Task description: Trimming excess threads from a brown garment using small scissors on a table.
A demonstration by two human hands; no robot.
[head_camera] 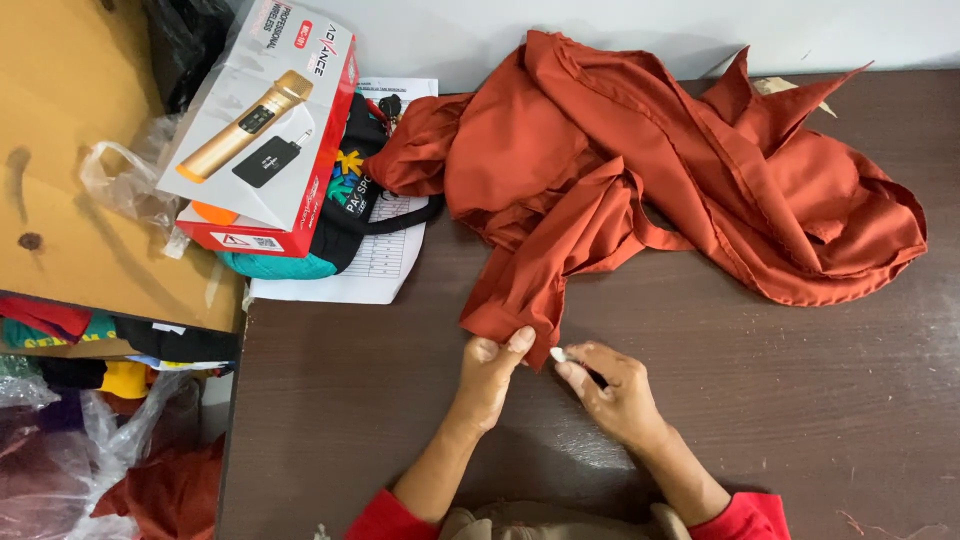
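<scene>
Nearest you, your two red sleeves [745, 518] come in from the near edge and both hands meet at the middle of the dark brown table [800, 400]. Your left hand [490, 375] pinches the near corner of the rust-orange cloth [600, 170] between thumb and fingers, the other fingers curled under. Your right hand [615, 390] sits just to the right of that corner, fingers pressed together around a small white piece [558, 354], perhaps chalk, whose tip almost touches the cloth edge. A thin dark thing shows under that hand; you cannot tell what it is.

The relation that matters: the cloth runs away from your hands, far and to the right. The narrow strip that you hold rises from the pinched corner toward the far side, then the bulk spreads rumpled toward the wall. The left hand is on the fabric; the right is beside it.

The tabletop is smooth and faintly scuffed. Farther left lie a printed sheet [370, 270], a dark bag [350, 190] and a red-and-white microphone box [265, 120] on a tan board [70, 150], with bagged clothes [90, 440] below.
</scene>
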